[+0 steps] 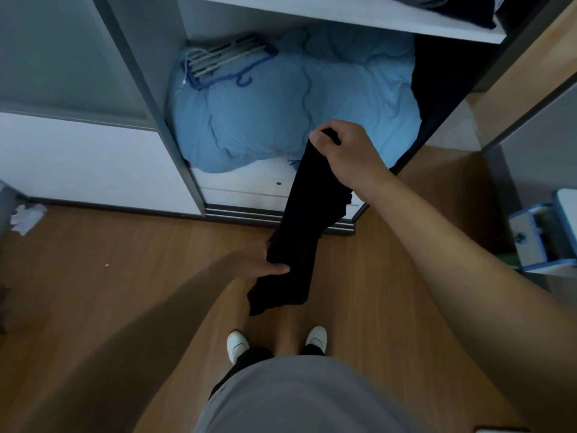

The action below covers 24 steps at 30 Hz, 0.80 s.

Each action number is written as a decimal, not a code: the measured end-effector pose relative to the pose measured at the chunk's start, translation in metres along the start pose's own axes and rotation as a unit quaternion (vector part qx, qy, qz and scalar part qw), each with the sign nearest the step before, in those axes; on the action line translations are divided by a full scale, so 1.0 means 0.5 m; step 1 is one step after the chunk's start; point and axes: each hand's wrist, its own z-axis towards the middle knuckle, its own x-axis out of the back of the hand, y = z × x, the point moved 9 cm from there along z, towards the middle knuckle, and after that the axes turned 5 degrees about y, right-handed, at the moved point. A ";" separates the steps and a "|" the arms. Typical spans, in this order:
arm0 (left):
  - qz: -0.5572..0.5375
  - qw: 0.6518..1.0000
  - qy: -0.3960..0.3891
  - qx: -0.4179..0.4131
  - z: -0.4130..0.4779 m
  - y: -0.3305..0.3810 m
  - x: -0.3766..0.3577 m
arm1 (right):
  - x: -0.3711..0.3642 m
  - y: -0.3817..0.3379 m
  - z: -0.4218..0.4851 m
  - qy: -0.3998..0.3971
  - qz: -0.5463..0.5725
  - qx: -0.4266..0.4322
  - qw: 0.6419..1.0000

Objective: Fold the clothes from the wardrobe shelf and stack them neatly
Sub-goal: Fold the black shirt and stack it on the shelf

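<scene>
Below, the left hand (263, 260) grips a black garment (304, 232) low down while the right hand (349, 151) pinches its top, above a blue quilt (265, 114).

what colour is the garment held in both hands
Black, plain as far as the head view shows; the garment hangs between the right hand and left hand.

garment: long black cloth garment (304, 220), matt, soft
quilt: puffy light blue cloth quilt (281, 114), matt, creased
hangers: blue plastic hangers (218, 59), smooth
shelf: flat white wardrobe shelf board (343, 23), smooth, matt
floor: brown wood-grain floor (93, 239), smooth, faint sheen
scrap: crumpled white paper scrap (26, 217), matt
shoes: white shoes (237, 343), smooth
</scene>
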 end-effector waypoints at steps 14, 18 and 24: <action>-0.133 0.947 0.294 0.005 -0.108 -0.018 0.343 | -0.117 0.087 -0.027 -0.350 -0.372 0.033 0.859; -0.096 0.948 0.304 -0.002 -0.140 0.004 0.385 | -0.137 0.015 -0.011 -0.326 -0.420 0.159 0.832; 0.012 0.972 0.236 -0.011 -0.153 0.018 0.393 | -0.116 -0.081 0.031 -0.245 -0.248 0.148 0.926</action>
